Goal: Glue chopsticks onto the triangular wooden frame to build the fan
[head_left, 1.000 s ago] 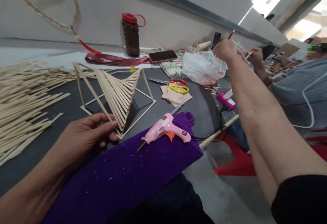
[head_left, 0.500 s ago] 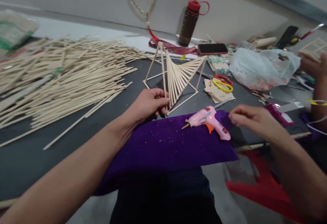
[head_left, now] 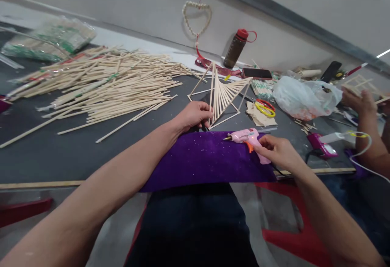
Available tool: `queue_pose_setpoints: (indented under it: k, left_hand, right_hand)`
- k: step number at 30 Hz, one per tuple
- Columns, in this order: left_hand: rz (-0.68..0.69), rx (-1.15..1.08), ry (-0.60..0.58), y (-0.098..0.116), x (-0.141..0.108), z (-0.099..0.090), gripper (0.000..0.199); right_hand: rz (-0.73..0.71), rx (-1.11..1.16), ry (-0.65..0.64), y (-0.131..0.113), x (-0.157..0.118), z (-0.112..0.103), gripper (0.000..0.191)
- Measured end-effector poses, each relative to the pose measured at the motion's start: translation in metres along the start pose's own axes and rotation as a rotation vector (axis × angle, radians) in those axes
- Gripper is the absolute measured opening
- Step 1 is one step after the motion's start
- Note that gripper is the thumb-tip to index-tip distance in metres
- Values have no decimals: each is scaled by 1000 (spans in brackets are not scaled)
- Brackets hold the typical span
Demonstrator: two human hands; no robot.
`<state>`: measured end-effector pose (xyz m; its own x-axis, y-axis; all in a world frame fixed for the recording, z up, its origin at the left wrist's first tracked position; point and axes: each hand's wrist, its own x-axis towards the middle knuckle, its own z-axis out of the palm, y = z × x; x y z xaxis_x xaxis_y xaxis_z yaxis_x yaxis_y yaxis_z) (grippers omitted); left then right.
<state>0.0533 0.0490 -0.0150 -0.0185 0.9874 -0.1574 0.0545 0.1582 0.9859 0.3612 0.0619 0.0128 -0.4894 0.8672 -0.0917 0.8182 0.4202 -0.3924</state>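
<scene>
My left hand [head_left: 197, 117] is closed, its thumb and fingers pinching the near lower corner of a wooden stick model [head_left: 219, 100]. That model stands on the dark table, with thin sticks fanned into a twisted surface inside an angular frame. A pink hot glue gun [head_left: 243, 136] with an orange trigger lies on a purple cloth [head_left: 201, 157], nozzle pointing left. Around the back of its handle are the curled thumb and fingers of my right hand [head_left: 276, 150]; the fingertips are partly hidden. White specks dot the cloth.
Loose wooden sticks [head_left: 128, 92] cover the table's left side, near a bagged bundle [head_left: 67, 35]. Behind the model are a bottle [head_left: 235, 50] and a phone [head_left: 256, 73]. Scissors [head_left: 265, 110], a plastic bag [head_left: 304, 96] and another person's hand [head_left: 362, 102] are at right.
My right hand has moved left from beside the cloth's edge onto the glue gun's handle. My left hand keeps its hold on the model. The view has shifted.
</scene>
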Motion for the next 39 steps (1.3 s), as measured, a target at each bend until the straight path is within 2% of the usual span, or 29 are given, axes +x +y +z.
queue_pose_setpoints:
  k: [5, 11, 14, 18, 21, 24, 29, 35, 39]
  left_hand:
    - [13, -11, 0, -1, 0, 0, 4]
    - [33, -18, -28, -2, 1, -1, 4]
    - [40, -8, -32, -2, 2, -1, 3]
    - [36, 7, -36, -2, 3, -1, 3]
    - [41, 11, -33, -3, 3, -1, 3]
    - [36, 35, -24, -2, 3, 0, 2]
    - [36, 45, -8, -2, 3, 0, 6]
    - [45, 25, -6, -1, 3, 1, 7]
    - [36, 34, -8, 0, 3, 1, 7]
  right_hand:
    - [123, 332, 6, 3, -3, 3, 32]
    - [267, 797, 0, -5, -17, 9, 30]
    - [241, 946, 27, -13, -23, 18, 22]
    - [117, 1024, 26, -29, -21, 28, 17]
    - [56, 952, 11, -40, -15, 33, 18]
    - [33, 749, 21, -48, -13, 35, 23]
    - [-56, 418, 157, -55, -11, 36, 23]
    - [-139, 212, 195, -51, -9, 43, 21]
    - [-134, 150, 197, -47, -9, 47, 19]
